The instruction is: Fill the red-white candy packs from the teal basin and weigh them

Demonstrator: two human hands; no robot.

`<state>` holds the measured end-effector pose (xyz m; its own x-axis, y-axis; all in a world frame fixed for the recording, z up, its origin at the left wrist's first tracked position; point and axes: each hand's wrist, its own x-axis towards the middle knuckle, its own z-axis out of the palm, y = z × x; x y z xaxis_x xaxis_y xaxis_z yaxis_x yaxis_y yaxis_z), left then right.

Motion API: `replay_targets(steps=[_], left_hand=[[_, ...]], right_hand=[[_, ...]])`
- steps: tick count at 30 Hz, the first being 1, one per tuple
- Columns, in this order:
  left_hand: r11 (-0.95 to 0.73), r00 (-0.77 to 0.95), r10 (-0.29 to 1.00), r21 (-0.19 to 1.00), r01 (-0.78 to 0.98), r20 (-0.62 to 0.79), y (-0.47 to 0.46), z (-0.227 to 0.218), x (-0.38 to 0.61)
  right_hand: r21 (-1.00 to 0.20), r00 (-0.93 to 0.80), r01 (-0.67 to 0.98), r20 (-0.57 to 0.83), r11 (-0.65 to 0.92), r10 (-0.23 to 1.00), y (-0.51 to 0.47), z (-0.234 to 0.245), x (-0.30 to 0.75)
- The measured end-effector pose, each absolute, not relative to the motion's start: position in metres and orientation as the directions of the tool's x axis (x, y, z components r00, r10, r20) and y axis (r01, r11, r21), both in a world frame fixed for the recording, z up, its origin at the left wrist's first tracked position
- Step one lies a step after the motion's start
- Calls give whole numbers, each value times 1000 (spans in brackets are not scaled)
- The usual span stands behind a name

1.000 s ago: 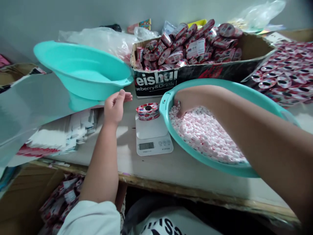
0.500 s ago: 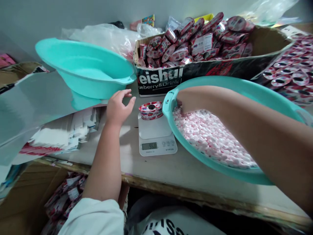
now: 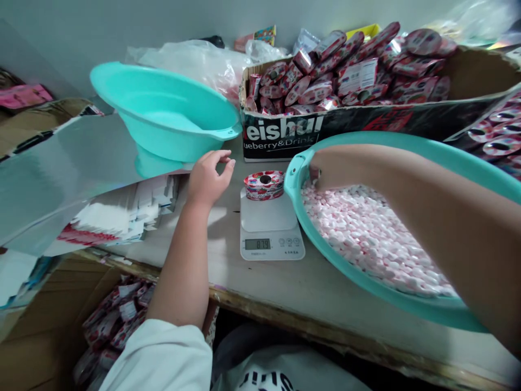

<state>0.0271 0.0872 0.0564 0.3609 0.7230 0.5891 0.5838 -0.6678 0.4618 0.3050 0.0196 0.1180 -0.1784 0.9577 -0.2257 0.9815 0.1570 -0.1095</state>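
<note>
My left hand (image 3: pixel 211 175) hovers left of a white digital scale (image 3: pixel 272 248), thumb and fingers apart and nothing in its grasp. A red-and-white oval package (image 3: pixel 264 192) with a dark round hole in its top stands on the scale's back part, touching or very near the basin. The display reads about 87.9. My right hand (image 3: pixel 318 172) reaches into a turquoise basin (image 3: pixel 325 254), against its left inner wall. Small pink-and-white candies (image 3: pixel 366 236) fill the basin's bottom. The right fingers are mostly hidden, so what they hold does not show.
Another turquoise basin (image 3: pixel 163 133) stands tilted at the left, beside stacked white-and-red papers (image 3: pixel 118 214). Behind the scale, a black carton (image 3: pixel 345 126) holds many similar packages. More packages (image 3: pixel 499 144) stand at far right, and others lie in a carton (image 3: pixel 49 326) below the table edge.
The view has turned slightly left, so everything sits further right. The scale's reading has dropped from about 96.8 to 87.9. Both hands keep nearly the same places.
</note>
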Motion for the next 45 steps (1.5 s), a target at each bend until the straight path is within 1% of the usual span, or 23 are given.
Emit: replay_targets(steps=[2,3,5,8,10,14,17,21,25,28,33,37,45], left_hand=[[-661,366,731,463,591,576,87,56,28],[-658,367,733,461,595,572,87,56,28],[-652,369,738,456,606,565,86,55,29],[-647,371,744,457,611,556,86,55,30],[-646,373,745,458,611,553,87,55,29],[-651,373,740,453,610,560,87,54,29],[-658,376,730,442,609,570,87,53,30],[-654,389,737,437,618,552,86,54,32],[-657,407,737,428,621,540,85,54,33],[-661,419,734,417,624,535,85,54,34],[-656,427,737,399,641,524,85,53,35],[-656,436,740,407,635,513,85,52,36],[-650,441,747,407,641,498,85,53,35]], right_hand=[[-20,-102,995,-310,101,945,19,126,305],[16,-67,997,-320,75,945,19,130,305],[50,-27,998,-295,44,955,19,137,305],[68,-20,997,-279,41,960,17,144,303],[50,-21,998,-257,35,966,16,146,302],[-17,-28,1000,-147,26,989,15,146,302],[-77,-86,994,-86,79,993,14,147,301],[-206,-155,967,-23,147,988,11,148,295],[-307,-214,924,83,229,973,9,145,288],[-321,-261,899,156,298,953,8,142,281],[-340,-337,865,150,368,930,5,140,269],[-355,-393,826,196,439,898,6,134,265],[-352,-399,813,242,463,885,6,133,264]])
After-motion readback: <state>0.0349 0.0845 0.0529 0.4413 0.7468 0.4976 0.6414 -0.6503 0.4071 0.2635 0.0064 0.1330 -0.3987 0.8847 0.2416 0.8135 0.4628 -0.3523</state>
